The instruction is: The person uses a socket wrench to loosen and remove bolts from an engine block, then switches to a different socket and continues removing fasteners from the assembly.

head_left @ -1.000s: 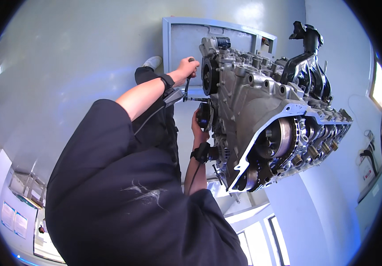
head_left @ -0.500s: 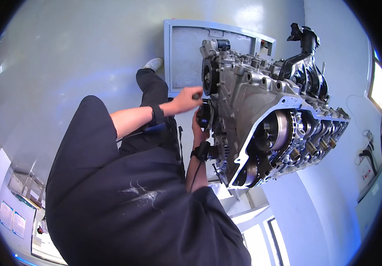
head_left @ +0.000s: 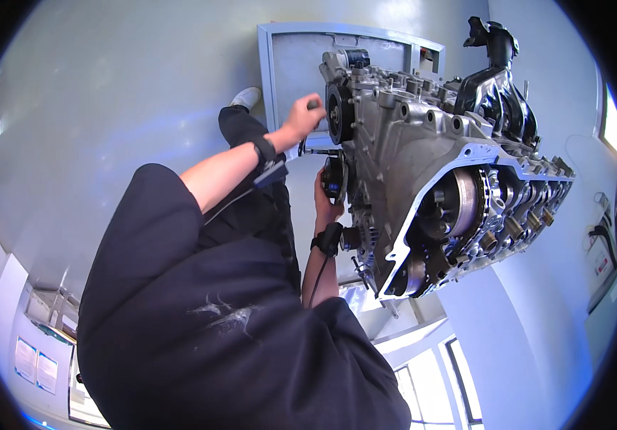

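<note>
Turn the wrench squarely, grasping its handle with fingers of the left hand. Brace the lower wheel with the right hand; cannot tell whether clenched.

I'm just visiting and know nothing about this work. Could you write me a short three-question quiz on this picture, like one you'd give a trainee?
1. Which of the person's hands is higher in the picture?
2. What is that hand closed around?
a) a dark handle
b) a drinking cup
c) a sheet of paper
3. True or false: the right hand is at a black wheel on the engine.

Key:
1. The left hand.
2. a
3. True.
</note>
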A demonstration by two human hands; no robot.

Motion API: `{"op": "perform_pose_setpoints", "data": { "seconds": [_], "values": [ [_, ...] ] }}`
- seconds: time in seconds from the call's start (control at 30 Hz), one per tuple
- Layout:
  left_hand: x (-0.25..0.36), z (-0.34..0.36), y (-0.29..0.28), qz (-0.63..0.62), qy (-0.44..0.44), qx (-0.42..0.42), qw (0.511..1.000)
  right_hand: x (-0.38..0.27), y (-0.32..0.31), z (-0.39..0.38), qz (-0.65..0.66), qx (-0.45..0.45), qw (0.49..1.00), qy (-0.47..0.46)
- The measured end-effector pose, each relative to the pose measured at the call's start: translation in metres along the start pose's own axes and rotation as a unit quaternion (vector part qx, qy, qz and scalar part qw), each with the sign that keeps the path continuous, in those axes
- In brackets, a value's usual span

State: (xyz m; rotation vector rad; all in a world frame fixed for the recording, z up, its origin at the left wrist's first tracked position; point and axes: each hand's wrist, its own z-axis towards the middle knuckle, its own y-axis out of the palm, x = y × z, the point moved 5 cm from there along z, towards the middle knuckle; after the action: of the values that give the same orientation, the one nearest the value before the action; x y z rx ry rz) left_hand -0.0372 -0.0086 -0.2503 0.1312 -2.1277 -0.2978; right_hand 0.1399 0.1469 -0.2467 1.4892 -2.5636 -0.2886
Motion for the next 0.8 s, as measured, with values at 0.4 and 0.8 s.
{"op": "perform_pose_setpoints", "data": {
  "seconds": [0.4, 0.8],
  "values": [
    [-0.042, 0.033, -0.028, -0.135, -0.147, 0.137, 0.97, 0.001, -0.005, 0.007, -0.003, 0.033, 0.999, -0.002],
    [0.037, -0.098, 0.041, 0.162, 0.147, -0.188, 0.958, -0.025, -0.017, 0.027, -0.026, 0.01, 0.999, 0.023]
  ]
}}
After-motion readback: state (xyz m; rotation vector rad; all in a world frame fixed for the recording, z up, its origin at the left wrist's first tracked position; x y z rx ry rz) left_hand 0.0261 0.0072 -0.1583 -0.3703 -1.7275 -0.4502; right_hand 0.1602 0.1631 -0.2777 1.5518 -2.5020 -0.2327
